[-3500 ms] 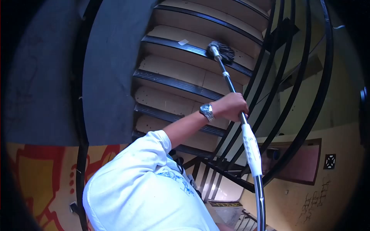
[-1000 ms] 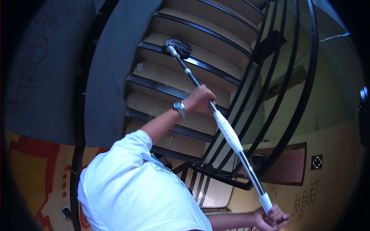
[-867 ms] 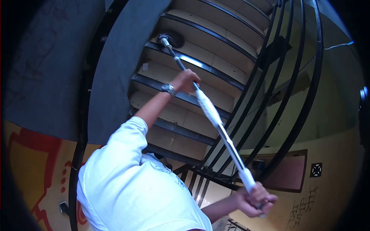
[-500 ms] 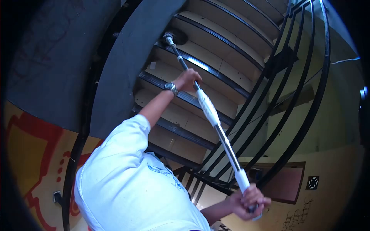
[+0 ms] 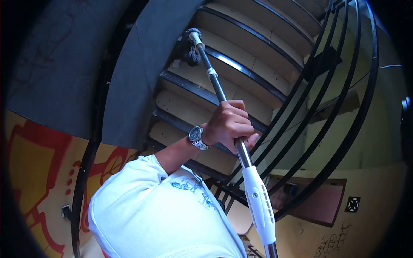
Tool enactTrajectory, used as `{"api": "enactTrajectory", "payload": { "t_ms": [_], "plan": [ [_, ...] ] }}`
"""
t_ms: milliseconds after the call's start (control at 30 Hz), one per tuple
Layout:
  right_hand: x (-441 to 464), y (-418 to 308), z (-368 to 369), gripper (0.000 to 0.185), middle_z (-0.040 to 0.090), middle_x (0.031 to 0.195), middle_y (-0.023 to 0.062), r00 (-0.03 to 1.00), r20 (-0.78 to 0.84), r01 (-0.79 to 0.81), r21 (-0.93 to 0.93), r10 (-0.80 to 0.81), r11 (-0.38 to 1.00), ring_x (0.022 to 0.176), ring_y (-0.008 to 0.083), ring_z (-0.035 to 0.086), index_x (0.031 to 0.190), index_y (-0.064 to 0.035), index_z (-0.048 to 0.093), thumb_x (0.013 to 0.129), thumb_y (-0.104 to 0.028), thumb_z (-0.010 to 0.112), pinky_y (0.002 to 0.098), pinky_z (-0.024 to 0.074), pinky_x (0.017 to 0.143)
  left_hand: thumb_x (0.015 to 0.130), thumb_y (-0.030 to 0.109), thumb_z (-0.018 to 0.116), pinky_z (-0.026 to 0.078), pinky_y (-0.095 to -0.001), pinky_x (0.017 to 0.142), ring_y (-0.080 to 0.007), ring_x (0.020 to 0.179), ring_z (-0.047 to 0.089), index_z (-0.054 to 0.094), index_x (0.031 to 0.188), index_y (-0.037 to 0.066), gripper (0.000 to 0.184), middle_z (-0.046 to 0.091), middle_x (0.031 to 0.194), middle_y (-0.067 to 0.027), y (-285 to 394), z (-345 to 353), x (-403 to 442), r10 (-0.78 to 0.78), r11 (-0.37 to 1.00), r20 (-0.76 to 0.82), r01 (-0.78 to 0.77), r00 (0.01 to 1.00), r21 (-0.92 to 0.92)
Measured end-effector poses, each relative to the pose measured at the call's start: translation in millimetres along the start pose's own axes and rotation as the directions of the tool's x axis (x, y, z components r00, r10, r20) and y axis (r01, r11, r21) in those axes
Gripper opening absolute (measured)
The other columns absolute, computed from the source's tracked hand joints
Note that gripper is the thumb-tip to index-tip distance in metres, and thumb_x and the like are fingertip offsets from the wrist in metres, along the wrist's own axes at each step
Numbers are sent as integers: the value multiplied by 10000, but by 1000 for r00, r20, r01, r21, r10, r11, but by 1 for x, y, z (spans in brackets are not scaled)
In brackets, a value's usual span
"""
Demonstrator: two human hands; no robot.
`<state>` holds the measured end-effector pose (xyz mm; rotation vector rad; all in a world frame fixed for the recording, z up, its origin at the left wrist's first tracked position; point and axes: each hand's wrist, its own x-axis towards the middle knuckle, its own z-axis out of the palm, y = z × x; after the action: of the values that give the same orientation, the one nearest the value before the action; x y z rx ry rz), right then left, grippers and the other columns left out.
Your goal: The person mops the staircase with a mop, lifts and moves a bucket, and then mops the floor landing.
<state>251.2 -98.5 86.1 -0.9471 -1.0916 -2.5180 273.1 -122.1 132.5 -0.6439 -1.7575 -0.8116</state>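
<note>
My left hand (image 5: 232, 127), with a watch on the wrist, is closed round the metal pole of a mop (image 5: 243, 155). Below that hand, the pole carries a white plastic grip sleeve (image 5: 259, 206). At the far end, the mop's dark stringy head (image 5: 192, 56) hangs over a stair edge beside the grey wall, its white socket (image 5: 197, 41) tilted towards me. The lower end of the pole runs out of the bottom of the view. My right hand is out of sight.
Curved stairs (image 5: 254, 73) with dark edge strips rise ahead. Black railings (image 5: 344, 99) run along the right side. On the left stands a grey wall (image 5: 56, 64), with a red and yellow painted wall (image 5: 43, 176) below it. A small pale scrap (image 5: 176, 63) lies on a step.
The mop has been drawn back towards me and down, its head dropping over the step edge. My left hand came closer with it, and my right hand left the view at the bottom.
</note>
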Motion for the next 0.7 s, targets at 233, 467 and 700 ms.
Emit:
{"api": "enactTrajectory", "payload": {
  "t_ms": [233,467,700],
  "plan": [
    [43,-26,46,246,422,624,-5,984,112,-75,-426,135,901,621,140,492,675,-102,481,883,-177,590,290,419,644,653,231,721,363,-319,491,-193,383,442,440,485,135,341,419,427,3,-55,5,47,80,997,-2,-80,997,20],
    [-56,-131,280,151,609,694,114,950,-56,233,-533,308,-814,588,256,600,948,19,607,865,-92,546,454,512,667,626,139,719,446,-364,605,-282,589,572,521,602,88,205,568,585,-72,-253,25,-73,-272,962,220,263,937,72],
    [-31,-70,207,128,403,532,0,952,123,226,-901,281,-370,465,118,407,752,-47,495,853,-119,524,362,405,665,696,139,737,446,-404,586,-311,592,570,513,563,70,270,541,572,-131,-269,16,-77,-376,909,207,316,903,272]
  ]
}}
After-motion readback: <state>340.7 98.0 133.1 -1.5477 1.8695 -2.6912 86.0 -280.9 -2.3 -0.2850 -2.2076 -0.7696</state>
